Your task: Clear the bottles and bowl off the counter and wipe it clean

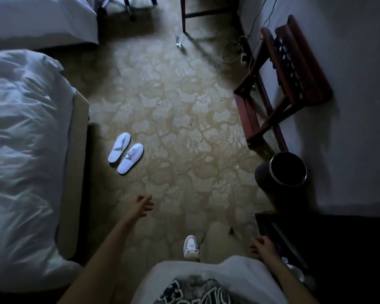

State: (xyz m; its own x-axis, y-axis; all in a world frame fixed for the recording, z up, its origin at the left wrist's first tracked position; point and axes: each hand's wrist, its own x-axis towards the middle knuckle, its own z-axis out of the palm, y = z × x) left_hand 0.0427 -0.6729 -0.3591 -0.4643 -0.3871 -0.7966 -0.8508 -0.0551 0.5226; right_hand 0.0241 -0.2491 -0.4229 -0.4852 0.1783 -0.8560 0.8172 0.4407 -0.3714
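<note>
I look down at a patterned carpet in a dim room. My left hand hangs over the carpet with fingers loosely curled and nothing in it. My right hand hangs beside a dark cabinet at the lower right, also holding nothing. Clear bottles show dimly at the cabinet's near edge, just right of my right forearm. Another clear bottle stands on the floor far ahead by a table leg. No bowl or counter top is plainly visible.
A bed with white bedding fills the left side. White slippers lie on the carpet. A black waste bin and a wooden luggage rack stand along the right wall. Cables lie near the wall.
</note>
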